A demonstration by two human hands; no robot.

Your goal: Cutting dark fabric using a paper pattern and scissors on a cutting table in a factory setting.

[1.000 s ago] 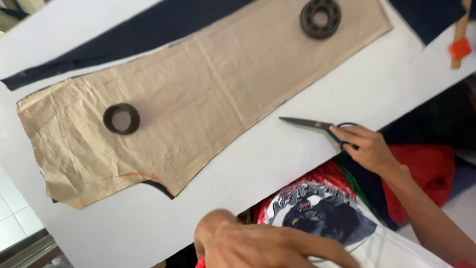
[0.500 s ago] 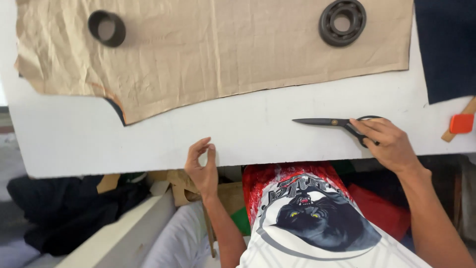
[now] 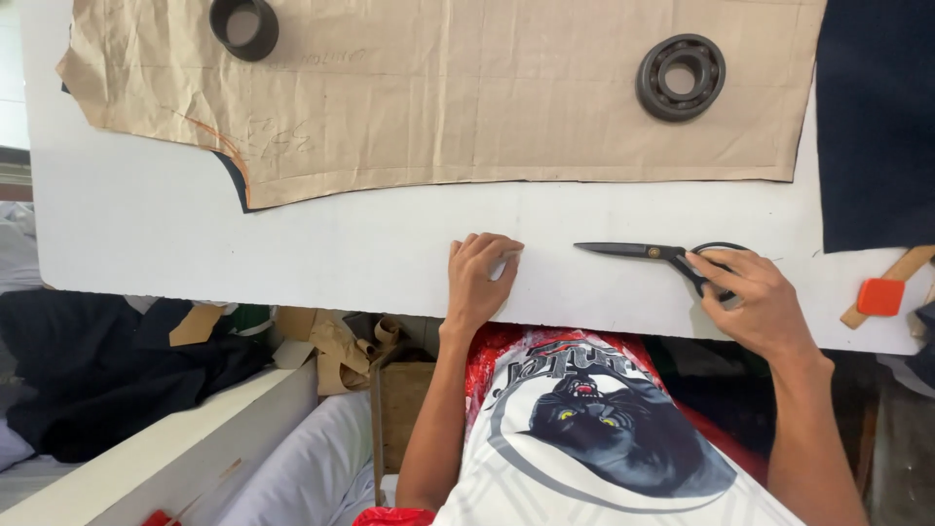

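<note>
The right hand grips the handles of black scissors, which lie flat on the white worktop with blades shut, pointing toward 9 o'clock. The left hand rests at the worktop's near edge, fingers curled, holding nothing. At 12 o'clock, brown pattern paper carries two dark ring weights over dark fabric.

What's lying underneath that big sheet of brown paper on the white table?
Dark fabric peeks out under the creased brown paper pattern at its lower left notch. Two black metal rings weigh the paper down; how far the fabric extends is hidden.
</note>
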